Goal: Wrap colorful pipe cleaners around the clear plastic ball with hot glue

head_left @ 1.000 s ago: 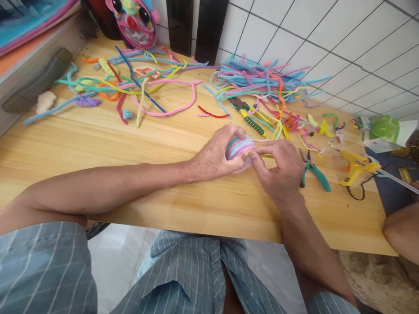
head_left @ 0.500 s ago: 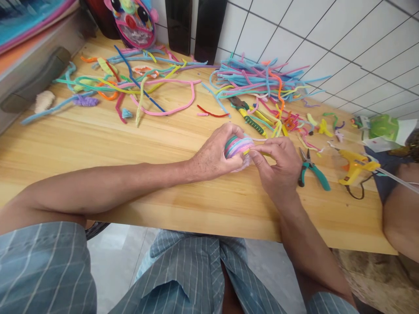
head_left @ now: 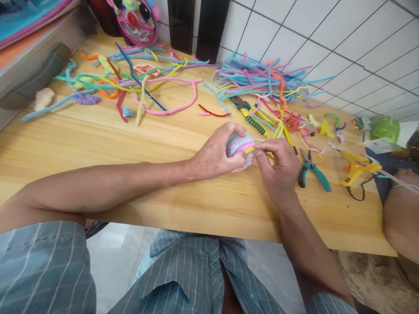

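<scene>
My left hand is wrapped round a rounded piece coiled from striped pipe cleaners, in teal, pink, blue and lilac. A short stretch of yellow pipe cleaner lies along its right side. My right hand pinches the yellow pipe cleaner between thumb and forefinger, close against the coiled piece. A thin pale strand passes just above the right fingertips. Part of the coiled piece is hidden by my left fingers, and I cannot see where the yellow strand ends.
Loose pipe cleaners spread at the back left, with a thick bundle at the back. Yellow-green pliers, teal pliers and a yellow glue gun lie rightward. Another person's arm rests at the right edge.
Both hands keep their holds. The right fingertips have shifted slightly along the side of the coiled piece, and a little more yellow shows there. The whole view has moved slightly.
</scene>
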`<state>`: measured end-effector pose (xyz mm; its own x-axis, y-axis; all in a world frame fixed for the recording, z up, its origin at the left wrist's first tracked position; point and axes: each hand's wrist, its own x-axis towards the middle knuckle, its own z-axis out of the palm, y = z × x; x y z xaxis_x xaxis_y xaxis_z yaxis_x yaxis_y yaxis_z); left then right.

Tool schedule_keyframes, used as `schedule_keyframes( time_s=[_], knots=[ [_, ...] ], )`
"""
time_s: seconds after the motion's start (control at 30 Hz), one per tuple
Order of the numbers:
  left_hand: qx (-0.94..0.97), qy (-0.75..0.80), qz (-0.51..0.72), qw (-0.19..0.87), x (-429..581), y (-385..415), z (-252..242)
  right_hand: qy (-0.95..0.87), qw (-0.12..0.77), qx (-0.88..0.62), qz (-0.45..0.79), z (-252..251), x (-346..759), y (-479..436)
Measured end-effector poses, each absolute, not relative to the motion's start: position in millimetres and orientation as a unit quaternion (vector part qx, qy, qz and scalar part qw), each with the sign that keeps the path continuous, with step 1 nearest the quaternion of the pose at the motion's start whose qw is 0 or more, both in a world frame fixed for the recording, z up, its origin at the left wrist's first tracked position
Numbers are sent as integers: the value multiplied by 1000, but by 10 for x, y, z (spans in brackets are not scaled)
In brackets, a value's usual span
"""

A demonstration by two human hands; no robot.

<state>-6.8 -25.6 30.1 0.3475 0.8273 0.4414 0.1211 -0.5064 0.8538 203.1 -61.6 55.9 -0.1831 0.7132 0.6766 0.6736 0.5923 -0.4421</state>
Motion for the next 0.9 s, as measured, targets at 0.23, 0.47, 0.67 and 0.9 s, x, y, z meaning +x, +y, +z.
schedule_keyframes(
  time_s=[0.23, 0.47, 0.67, 0.9],
  knots=[
    [732, 312, 477, 375, -68, -251, 284, -733, 470, -483, 95, 502, 2007, -621],
    [745, 304, 465, 370, -91, -223, 247, -724, 476, -484, 122, 521, 2008, -620],
    [760, 276, 461, 365, -168, -227, 249, -731, 473, -479, 112, 555, 2001, -634],
    [763, 280, 458, 360, -156, -190, 214, -742, 469, -469, 94, 562, 2001, -639]
  ],
)
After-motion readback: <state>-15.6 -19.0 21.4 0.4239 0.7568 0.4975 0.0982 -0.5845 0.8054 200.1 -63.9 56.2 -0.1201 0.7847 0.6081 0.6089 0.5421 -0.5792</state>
